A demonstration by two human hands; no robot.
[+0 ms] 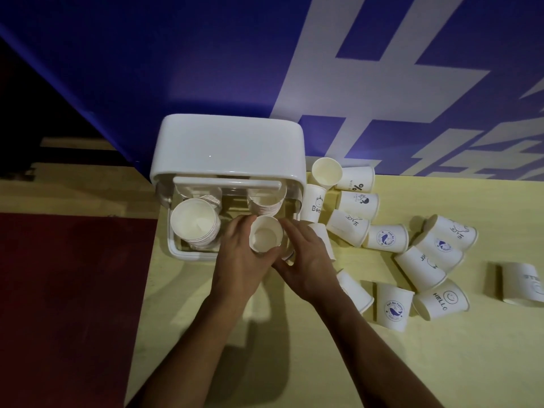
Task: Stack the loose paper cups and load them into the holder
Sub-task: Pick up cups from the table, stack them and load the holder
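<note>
- Left hand (pixel 238 257): fingers curled round the near-left side of the held cup (pixel 265 238), which stands mouth-up over the front-right bay of the holder (pixel 176 250).
- Right hand (pixel 306 260): fingers lie against the same cup's right side, thumb tucked low toward the left thumb. I cannot tell whether it grips or only steadies.
- One cup or the top of a stack? The hands hide everything below the rim.
- Done so far: a tall nested stack (pixel 195 223) sits in the bay just left of the left hand. A second stack (pixel 265 201) sits just beyond both sets of fingertips, partly under the raised lid (pixel 226 145).
- Left to do: loose cups (pixel 385 238) lie on their sides on the table (pixel 294 363), strewn to the right of the right hand (a dozen or more, by rough count). One outlier (pixel 521 284) lies well apart, far right.
- Judgement: roughly mid-task. The holder is partly loaded and plenty of cups remain unstacked.
</note>
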